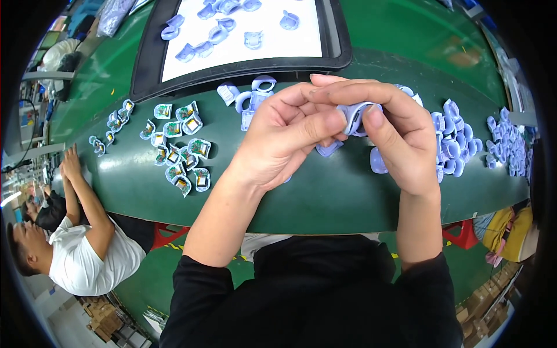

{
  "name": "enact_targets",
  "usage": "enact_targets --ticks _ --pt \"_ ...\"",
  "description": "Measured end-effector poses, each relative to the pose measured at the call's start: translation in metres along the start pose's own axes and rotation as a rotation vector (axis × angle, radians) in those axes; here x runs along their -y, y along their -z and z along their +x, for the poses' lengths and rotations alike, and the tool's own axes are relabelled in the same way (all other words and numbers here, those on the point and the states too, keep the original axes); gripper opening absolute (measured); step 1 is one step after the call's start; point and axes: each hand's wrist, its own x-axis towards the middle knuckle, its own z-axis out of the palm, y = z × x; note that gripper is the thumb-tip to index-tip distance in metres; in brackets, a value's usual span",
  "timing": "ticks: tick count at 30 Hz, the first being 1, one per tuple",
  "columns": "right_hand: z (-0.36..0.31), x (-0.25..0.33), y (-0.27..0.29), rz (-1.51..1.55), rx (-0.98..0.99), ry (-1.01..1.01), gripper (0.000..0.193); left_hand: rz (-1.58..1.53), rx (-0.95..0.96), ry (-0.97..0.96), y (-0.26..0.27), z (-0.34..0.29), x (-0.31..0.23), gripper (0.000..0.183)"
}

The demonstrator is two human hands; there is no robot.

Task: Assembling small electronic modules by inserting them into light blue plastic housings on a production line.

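A small lavender-blue curved plastic shell point(353, 119) is held up between my two hands, over the green table. My left hand point(278, 136) pinches its left side with thumb and fingers. On the other side, my right hand point(403, 127) grips it, thumb in front and fingers curled over the top. The fingers partly cover the shell, and its inside cannot be made out. Beneath my hands lies another lavender-blue piece point(329, 149), mostly hidden. Just behind my left hand sit a few similar parts point(263, 83), some of them ring-shaped.
Shells with green circuit boards point(199, 148) are spread on the left of the green table point(255, 203). Lavender pieces pile up on the right point(455, 145) and far right point(510, 142). A black-framed white tray point(232, 72) holds several at the back. A co-worker point(93, 249) sits at left.
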Motion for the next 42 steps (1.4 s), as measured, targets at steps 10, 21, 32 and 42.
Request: enact_targets --ticks 10,21,32,42 --pt "-0.002 -0.012 0.005 0.012 -0.045 0.014 0.023 0.258 -0.047 -0.069 -0.006 0.000 -0.002 0.018" --pt "0.000 -0.004 -0.004 -0.064 -0.054 -0.004 0.034 0.097 -0.013 -0.076 -0.003 0.001 0.004 0.029" --pt "-0.003 0.002 -0.001 -0.431 -0.148 -0.009 0.024 0.080 0.046 0.056 -0.001 0.000 0.007 0.036" --pt "-0.004 0.008 0.000 -0.517 -0.171 0.061 0.019 0.020 0.142 0.042 0.000 0.003 0.008 0.043"
